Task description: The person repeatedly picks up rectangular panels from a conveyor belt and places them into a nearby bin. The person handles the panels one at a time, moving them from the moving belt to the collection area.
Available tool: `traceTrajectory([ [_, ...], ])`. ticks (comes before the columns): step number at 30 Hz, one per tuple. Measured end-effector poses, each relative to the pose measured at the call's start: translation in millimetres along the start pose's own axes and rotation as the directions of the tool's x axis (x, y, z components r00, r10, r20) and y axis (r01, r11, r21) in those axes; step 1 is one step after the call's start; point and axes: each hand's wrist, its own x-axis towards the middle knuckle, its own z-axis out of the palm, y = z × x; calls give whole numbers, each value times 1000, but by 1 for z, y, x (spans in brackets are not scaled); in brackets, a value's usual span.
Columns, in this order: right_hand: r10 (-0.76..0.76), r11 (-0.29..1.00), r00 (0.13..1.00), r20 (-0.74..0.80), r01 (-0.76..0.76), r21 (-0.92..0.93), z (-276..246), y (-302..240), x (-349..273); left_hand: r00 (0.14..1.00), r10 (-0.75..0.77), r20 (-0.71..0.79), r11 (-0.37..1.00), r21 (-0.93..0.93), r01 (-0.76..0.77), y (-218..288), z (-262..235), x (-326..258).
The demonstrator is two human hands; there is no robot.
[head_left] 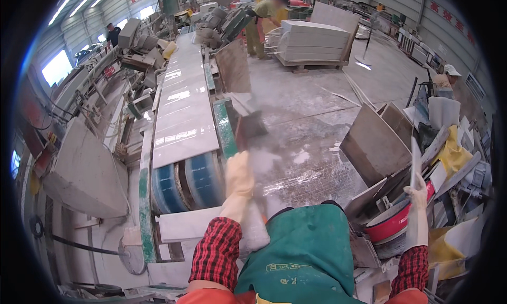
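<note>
My left hand, in a pale rubber glove, is closed beside the green side rail of a roller conveyor. A blurred brown and dark-grey thing juts out just past its fingers; its kind cannot be made out. White stone slabs lie edge to edge along the conveyor, wet and shiny. Blue rollers show at its near end. Low on the right, my gloved right hand grips a thin white slab, seen nearly edge-on and standing upright.
A red-rimmed round tub and leaning stone panels crowd the right side, with a yellow cloth among scraps. A person stands by stacked slabs farther off. A pale block stands left of the conveyor.
</note>
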Motion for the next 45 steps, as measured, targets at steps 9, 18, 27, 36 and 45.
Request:
traceTrajectory([
  [9, -252, 965, 495, 832, 66, 253, 227, -194, -69, 660, -209, 721, -399, -680, 616, 139, -13, 37],
  [18, -612, 136, -171, 772, 939, 316, 353, -273, -138, 559, -732, 389, -362, -917, 165, 15, -98, -5],
  [27, -454, 374, 433, 779, 886, -274, 256, -124, -35, 265, -926, 269, -244, -962, 123, -112, -108, -21],
  [36, 19, 482, 989, 144, 117, -868, 0, 30, -2, 247, -912, 328, -309, -944, 112, -194, -59, -30],
  [45, -14, 256, 1000, -24, -20, -966, -6, 59, -37, 185, -860, 476, -446, -877, 180, -202, -66, -16],
])
